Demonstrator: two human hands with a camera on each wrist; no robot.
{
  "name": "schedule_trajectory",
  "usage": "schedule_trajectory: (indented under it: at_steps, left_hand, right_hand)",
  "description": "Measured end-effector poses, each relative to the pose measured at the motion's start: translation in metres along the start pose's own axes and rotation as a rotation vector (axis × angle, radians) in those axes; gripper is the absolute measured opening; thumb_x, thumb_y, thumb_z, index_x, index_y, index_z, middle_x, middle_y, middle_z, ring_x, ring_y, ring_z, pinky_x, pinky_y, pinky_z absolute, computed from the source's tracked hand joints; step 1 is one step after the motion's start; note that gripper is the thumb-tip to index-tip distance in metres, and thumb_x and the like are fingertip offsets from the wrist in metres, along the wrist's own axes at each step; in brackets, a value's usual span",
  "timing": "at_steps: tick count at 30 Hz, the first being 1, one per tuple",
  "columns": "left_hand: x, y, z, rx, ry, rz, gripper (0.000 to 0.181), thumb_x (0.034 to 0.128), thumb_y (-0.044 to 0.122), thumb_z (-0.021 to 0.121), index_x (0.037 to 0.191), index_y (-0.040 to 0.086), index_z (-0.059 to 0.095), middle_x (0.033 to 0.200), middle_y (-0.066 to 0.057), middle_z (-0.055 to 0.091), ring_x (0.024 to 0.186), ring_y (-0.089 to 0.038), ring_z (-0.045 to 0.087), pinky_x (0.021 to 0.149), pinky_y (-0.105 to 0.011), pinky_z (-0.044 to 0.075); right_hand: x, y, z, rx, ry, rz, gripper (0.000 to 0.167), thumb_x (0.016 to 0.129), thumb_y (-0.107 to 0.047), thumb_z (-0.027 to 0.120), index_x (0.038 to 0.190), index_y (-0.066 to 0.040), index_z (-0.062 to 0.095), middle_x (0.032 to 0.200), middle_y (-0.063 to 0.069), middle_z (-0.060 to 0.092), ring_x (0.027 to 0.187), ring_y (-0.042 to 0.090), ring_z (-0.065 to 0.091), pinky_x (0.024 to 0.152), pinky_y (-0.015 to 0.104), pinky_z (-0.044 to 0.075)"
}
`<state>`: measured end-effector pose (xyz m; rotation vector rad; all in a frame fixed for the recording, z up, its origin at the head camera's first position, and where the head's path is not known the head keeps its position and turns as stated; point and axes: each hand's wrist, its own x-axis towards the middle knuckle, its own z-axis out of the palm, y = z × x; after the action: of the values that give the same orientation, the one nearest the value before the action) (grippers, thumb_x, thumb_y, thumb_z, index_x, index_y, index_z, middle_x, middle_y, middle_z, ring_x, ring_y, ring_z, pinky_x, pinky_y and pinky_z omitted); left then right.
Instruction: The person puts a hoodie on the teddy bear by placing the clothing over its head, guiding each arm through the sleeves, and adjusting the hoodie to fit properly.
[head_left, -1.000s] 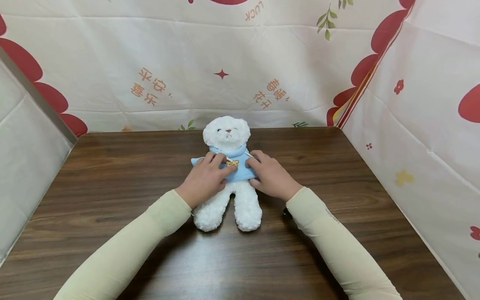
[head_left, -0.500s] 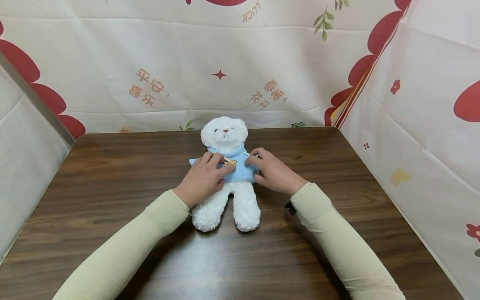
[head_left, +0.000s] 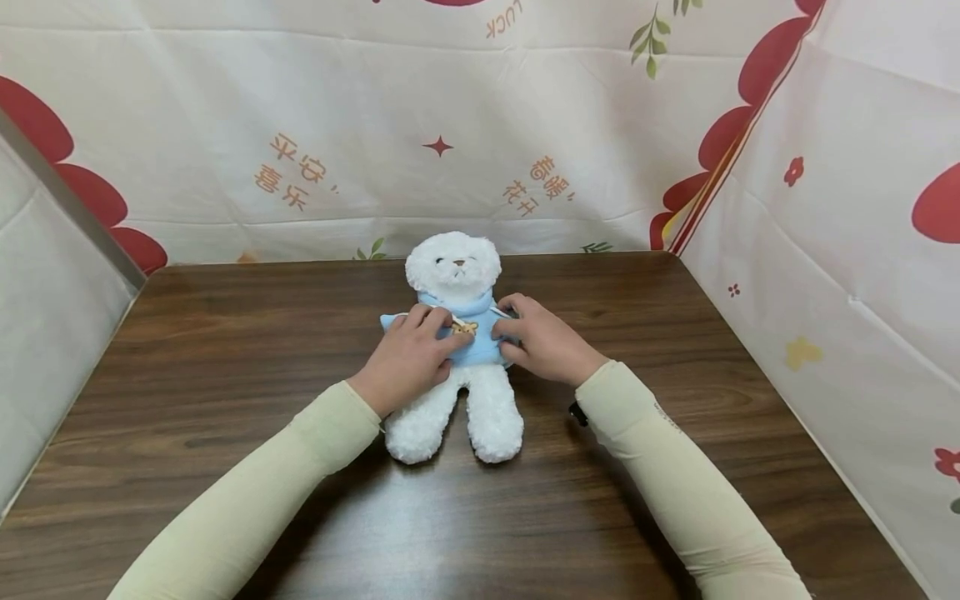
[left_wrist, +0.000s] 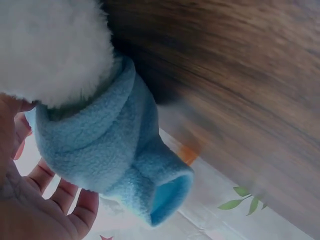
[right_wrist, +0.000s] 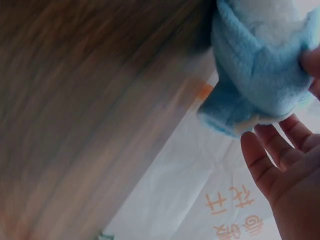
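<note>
A white teddy bear (head_left: pixel 492 412) lies on its back in the head view, head toward the far edge, in a light blue hooded top (head_left: pixel 483 346) with a small bear picture on the chest. My left hand (head_left: pixel 405 354) rests on the top's left side, thumb beside the picture. On the other side my right hand (head_left: pixel 551 342) touches the top with bent, spread fingers, its thumb near the hem. Both wrist views show loosely curved fingers against the blue cloth (left_wrist: pixel 90 145), and an empty-looking sleeve end (right_wrist: pixel 220 112). The bear's arms are hidden.
The brown wooden table (head_left: pixel 225 350) reaches to a white printed cloth (head_left: pixel 360 108) hanging behind it. More cloth (head_left: pixel 862 208) hangs along the right side, and a pale panel (head_left: pixel 52 275) stands at the left. A small black object (head_left: pixel 577 412) is at the right wrist.
My right hand has shifted slightly, its fingers now more bent at the top's right side. The left hand and the bear stay nearly where they were.
</note>
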<state>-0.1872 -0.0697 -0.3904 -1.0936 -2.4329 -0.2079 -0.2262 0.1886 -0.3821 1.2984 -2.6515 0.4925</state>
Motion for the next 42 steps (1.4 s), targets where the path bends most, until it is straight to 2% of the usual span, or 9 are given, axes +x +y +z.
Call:
schedule_trajectory:
  at_steps: [10,15,20,24,28,32,36,39,42]
  left_hand:
    - [0.004,-0.001,0.001,0.011,-0.031,-0.009,0.038,0.0889,0.017,0.071,0.127,0.022,0.069,0.115,-0.010,0.054,0.100,-0.030,0.049,0.074,-0.042,0.047]
    - [0.006,0.001,0.002,0.011,-0.038,-0.016,0.039,0.0883,0.018,0.072,0.127,0.021,0.069,0.113,-0.011,0.054,0.097,-0.030,0.050,0.072,-0.040,0.048]
    - [0.008,0.002,0.002,0.009,-0.033,-0.014,0.039,0.0880,0.017,0.073,0.127,0.020,0.070,0.112,-0.012,0.055,0.095,-0.030,0.051,0.071,-0.039,0.048]
    - [0.008,0.001,0.002,0.001,-0.049,-0.019,0.040,0.0888,0.017,0.072,0.128,0.021,0.069,0.113,-0.012,0.054,0.095,-0.029,0.050,0.073,-0.039,0.048]
    - [0.007,0.000,0.002,-0.006,-0.039,-0.019,0.039,0.0886,0.017,0.072,0.127,0.021,0.069,0.112,-0.012,0.055,0.095,-0.030,0.050,0.073,-0.040,0.048]
    - [0.006,-0.001,0.003,-0.011,-0.012,-0.009,0.038,0.0873,0.016,0.073,0.125,0.020,0.071,0.110,-0.012,0.055,0.094,-0.031,0.051,0.071,-0.041,0.048]
    - [0.005,-0.001,0.004,-0.008,-0.023,-0.017,0.039,0.0879,0.017,0.073,0.126,0.021,0.070,0.112,-0.012,0.055,0.095,-0.030,0.051,0.071,-0.041,0.048]
    - [0.005,-0.001,0.003,-0.005,-0.037,-0.030,0.039,0.0885,0.018,0.072,0.128,0.022,0.069,0.113,-0.012,0.055,0.096,-0.030,0.050,0.073,-0.041,0.048]
    - [0.004,-0.001,0.002,-0.007,-0.044,-0.035,0.040,0.0886,0.018,0.072,0.128,0.022,0.069,0.114,-0.012,0.055,0.097,-0.030,0.050,0.073,-0.041,0.048]
  right_hand:
    - [-0.007,-0.007,-0.014,0.215,0.005,0.140,0.011,0.097,-0.010,0.064,0.102,-0.010,0.074,0.136,0.013,0.055,0.115,0.024,0.060,0.088,0.039,0.052]
    - [-0.003,-0.009,-0.012,0.313,0.081,0.170,0.011,0.099,-0.009,0.060,0.094,-0.013,0.069,0.130,0.009,0.057,0.118,0.022,0.055,0.089,0.041,0.049]
    - [0.001,-0.014,-0.004,0.224,0.082,0.135,0.010,0.099,-0.008,0.060,0.098,-0.012,0.069,0.126,0.013,0.054,0.121,0.030,0.044,0.096,0.045,0.042]
    - [-0.001,-0.014,-0.009,0.224,0.045,0.107,0.015,0.098,-0.007,0.059,0.106,-0.012,0.070,0.129,0.013,0.049,0.120,0.030,0.042,0.090,0.042,0.043]
    - [-0.005,-0.010,-0.016,0.243,0.152,0.198,0.016,0.097,-0.009,0.057,0.110,-0.009,0.066,0.122,0.009,0.053,0.103,0.024,0.050,0.079,0.040,0.045]
    - [-0.009,-0.009,-0.017,0.209,0.220,0.285,0.006,0.097,-0.012,0.060,0.099,-0.009,0.064,0.102,0.004,0.058,0.090,0.020,0.055,0.076,0.038,0.048]
    - [-0.009,-0.014,-0.012,0.177,0.110,0.271,0.010,0.093,-0.015,0.066,0.098,-0.009,0.060,0.103,0.006,0.054,0.086,0.019,0.053,0.073,0.035,0.047]
    - [-0.008,-0.018,-0.005,0.116,0.020,0.257,0.028,0.089,-0.019,0.071,0.108,-0.007,0.054,0.112,0.010,0.047,0.088,0.021,0.048,0.075,0.035,0.045]
    - [-0.005,-0.020,0.002,-0.006,0.001,0.240,0.039,0.086,-0.021,0.074,0.113,-0.005,0.052,0.114,0.013,0.044,0.091,0.023,0.048,0.077,0.035,0.047]
